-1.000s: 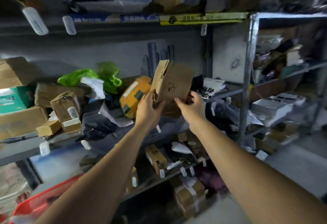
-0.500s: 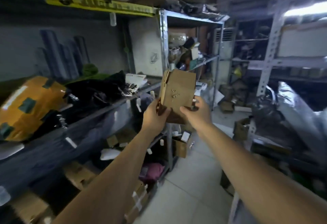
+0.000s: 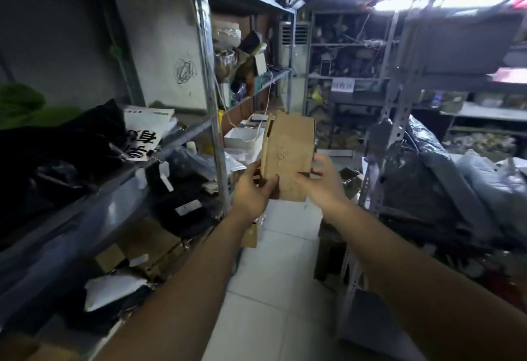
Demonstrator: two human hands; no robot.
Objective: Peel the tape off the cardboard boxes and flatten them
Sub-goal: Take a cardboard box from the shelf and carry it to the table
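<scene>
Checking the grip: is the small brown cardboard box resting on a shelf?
No, the small brown cardboard box is held in the air by the left hand and the right hand, above the pale tiled floor.

The cardboard box [image 3: 288,149] is plain brown and stands on end in the air, its broad face with a few small pale marks toward the camera and a narrow side panel showing along its left. The left hand [image 3: 251,189] pinches its lower left edge, thumb on the front face, and the right hand [image 3: 322,181] pinches its lower right corner. Most of the box rises above the grip; a short stretch hangs below it.
</scene>
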